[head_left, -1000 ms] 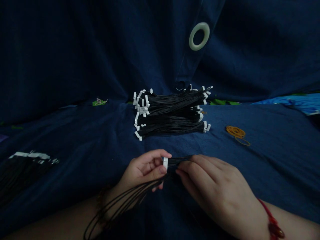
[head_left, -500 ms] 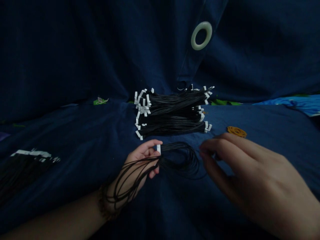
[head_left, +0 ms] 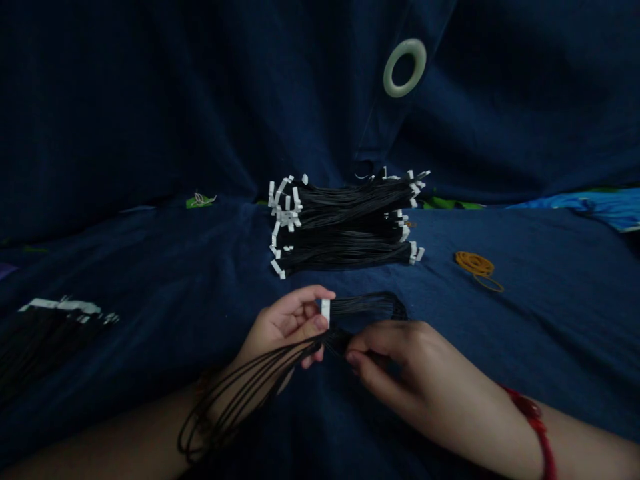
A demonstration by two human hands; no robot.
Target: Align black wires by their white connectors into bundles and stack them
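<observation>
Right hand (head_left: 415, 377) back, pinched on thin black wires (head_left: 365, 305); left grip (head_left: 285, 327) closed on white plastic connector (head_left: 326, 312).

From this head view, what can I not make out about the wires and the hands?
Head view:
- The right hand hides where the black wires pass through its fingers.
- Shadow hides most of the wire bundle at the left edge.
- In the stack, outer wires hide the inner ones.

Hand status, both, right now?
Left hand: closed, holding a white connector and its black wires.
Right hand: closed, appears to pinch the black wires.
</observation>
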